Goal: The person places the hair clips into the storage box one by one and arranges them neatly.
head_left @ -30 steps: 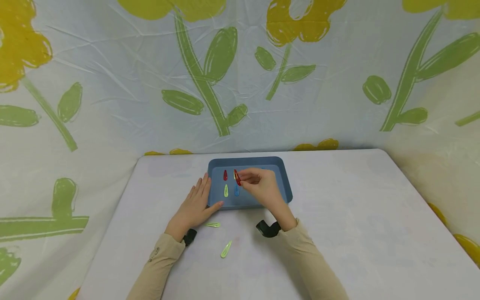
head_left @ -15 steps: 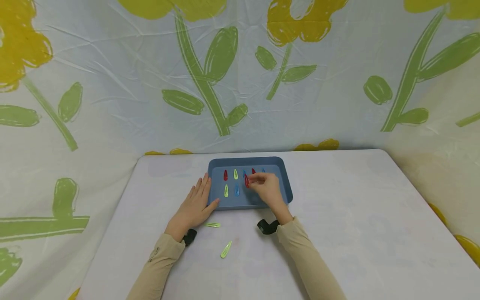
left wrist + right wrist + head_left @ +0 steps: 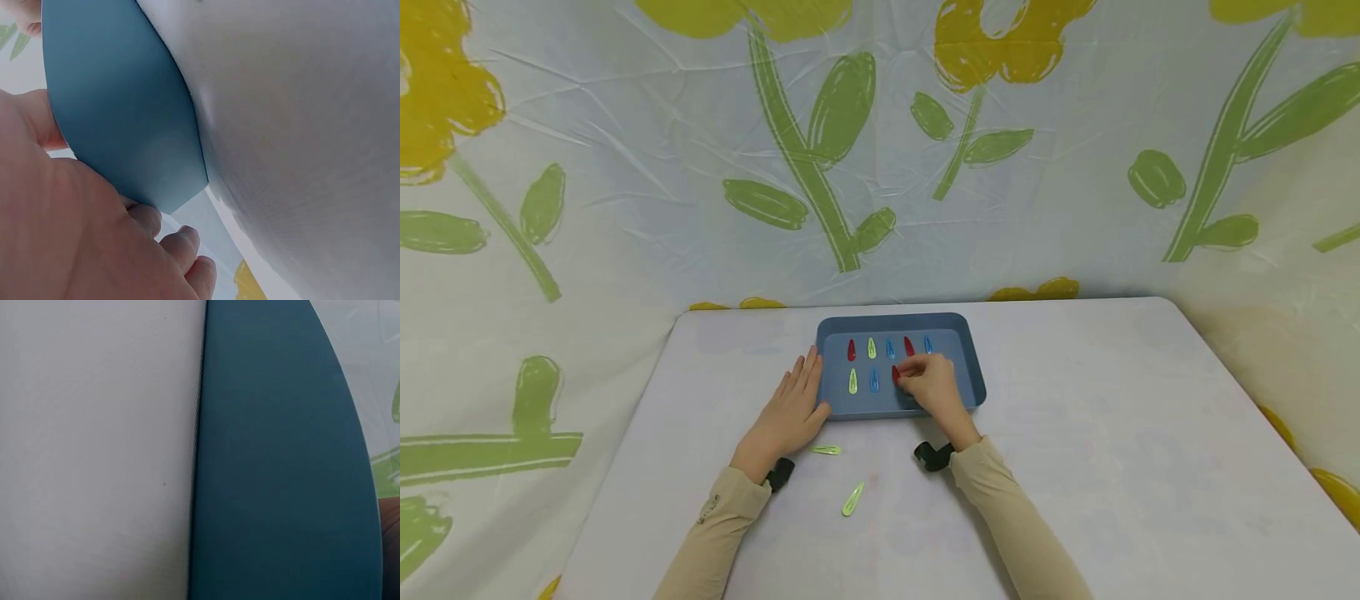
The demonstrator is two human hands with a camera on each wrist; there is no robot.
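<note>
With thumb and fingertips, my right hand (image 3: pixel 931 387) pinches a red snap hair clip (image 3: pixel 896 376) low over the blue tray (image 3: pixel 865 414); the fingers partly cover it. My left hand (image 3: pixel 784 417) lies along the tray's left side, fingers extended, touching its wall (image 3: pixel 119 94) in the left wrist view. A back row in the tray has a red clip (image 3: pixel 852 350), a green clip (image 3: pixel 871 347), a blue clip (image 3: pixel 891 348), another red clip (image 3: pixel 908 346) and another blue clip (image 3: pixel 928 344). In front lie a green clip (image 3: pixel 853 381) and a blue clip (image 3: pixel 874 380).
Two more green clips, one sideways (image 3: pixel 826 450) and one slanted (image 3: pixel 852 499), lie on the white table (image 3: pixel 1112 433) in front of the tray. A flower-printed cloth (image 3: pixel 1037 208) hangs behind the table. The right wrist view shows mostly the tray's outer wall (image 3: pixel 281 450).
My right hand has carried the red clip rightward and then down into the tray's front row, right of the blue clip. My left hand stays at the tray's side, its thumb drawn in slightly.
</note>
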